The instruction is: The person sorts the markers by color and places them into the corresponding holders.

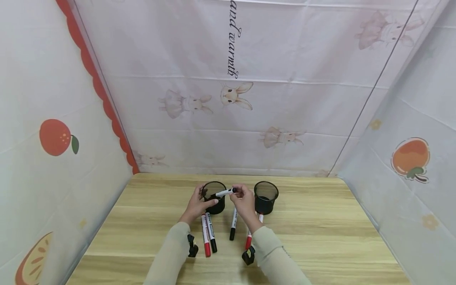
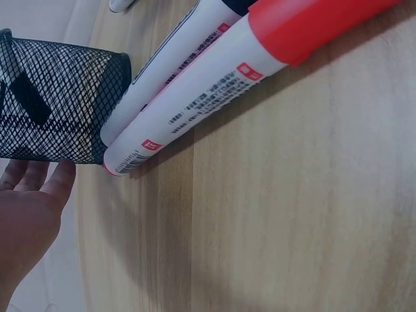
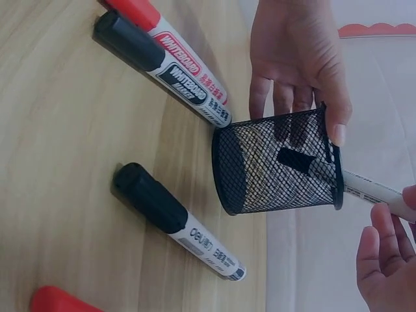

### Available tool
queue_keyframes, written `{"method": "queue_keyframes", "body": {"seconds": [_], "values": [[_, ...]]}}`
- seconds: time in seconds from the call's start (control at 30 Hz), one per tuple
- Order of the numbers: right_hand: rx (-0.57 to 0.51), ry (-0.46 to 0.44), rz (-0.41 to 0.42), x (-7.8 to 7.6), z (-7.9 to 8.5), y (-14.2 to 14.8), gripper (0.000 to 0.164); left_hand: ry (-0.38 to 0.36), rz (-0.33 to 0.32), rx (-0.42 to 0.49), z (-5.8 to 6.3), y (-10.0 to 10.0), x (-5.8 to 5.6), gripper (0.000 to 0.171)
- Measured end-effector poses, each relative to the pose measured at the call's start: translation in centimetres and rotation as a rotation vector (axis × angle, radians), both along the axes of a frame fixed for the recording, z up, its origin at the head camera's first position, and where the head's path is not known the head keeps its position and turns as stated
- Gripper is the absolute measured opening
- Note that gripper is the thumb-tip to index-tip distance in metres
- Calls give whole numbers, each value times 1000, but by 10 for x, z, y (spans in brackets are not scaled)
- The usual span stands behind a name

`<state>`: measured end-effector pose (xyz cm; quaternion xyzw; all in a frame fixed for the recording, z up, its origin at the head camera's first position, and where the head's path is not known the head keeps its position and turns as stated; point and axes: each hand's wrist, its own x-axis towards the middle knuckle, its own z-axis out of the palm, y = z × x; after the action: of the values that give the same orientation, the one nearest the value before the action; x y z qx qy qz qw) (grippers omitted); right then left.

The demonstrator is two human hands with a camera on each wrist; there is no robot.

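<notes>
A black mesh pen cup (image 1: 215, 208) stands on the table, and my left hand (image 1: 195, 206) holds its side, thumb by the rim and fingers behind the mesh. My right hand (image 1: 245, 202) pinches a white whiteboard marker (image 1: 225, 192) at its upper end. Through the mesh in the right wrist view, the marker's black cap (image 3: 296, 159) shows inside the cup while the white barrel (image 3: 374, 190) slants out over the rim. In the left wrist view, the fingers (image 2: 60, 185) of my left hand touch the cup's wall.
A second mesh cup (image 1: 265, 204) stands to the right. Before the left cup lie a red-capped marker (image 1: 206, 235) and a black-capped marker (image 1: 211, 232) side by side. Another black-capped marker (image 1: 233, 225) lies between the cups. My right wrist partly covers a red-capped marker (image 1: 248, 241).
</notes>
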<state>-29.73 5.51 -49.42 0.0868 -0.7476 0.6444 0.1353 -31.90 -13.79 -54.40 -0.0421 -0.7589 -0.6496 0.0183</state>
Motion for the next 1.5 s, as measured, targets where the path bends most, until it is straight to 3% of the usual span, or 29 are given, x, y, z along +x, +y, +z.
{"method": "queue_keyframes", "body": {"seconds": [0.07,0.27,0.37,0.67,0.8,0.93,1.1,1.33,1.5], "values": [[15,-7,-12,-2,-5,0,22,4,-9,1,2,1,1,78],[40,-15,-40,-1,-10,1,24,-4,-38,28,25,3,15,75],[52,-31,-50,1,-10,2,24,-10,-39,1,29,4,18,75],[63,-92,-14,5,-12,6,23,0,-16,6,1,0,1,79],[140,-160,31,12,-13,11,28,-5,-13,-14,0,1,1,79],[253,-174,86,17,-15,14,31,-20,-19,-9,13,1,8,79],[386,-166,92,20,-17,13,31,-41,-30,-12,30,2,18,78],[568,-166,63,17,-21,12,33,-17,-1,-59,-2,-3,-1,81],[576,-171,54,14,-30,13,33,-44,-3,-66,-4,-7,-6,86]]}}
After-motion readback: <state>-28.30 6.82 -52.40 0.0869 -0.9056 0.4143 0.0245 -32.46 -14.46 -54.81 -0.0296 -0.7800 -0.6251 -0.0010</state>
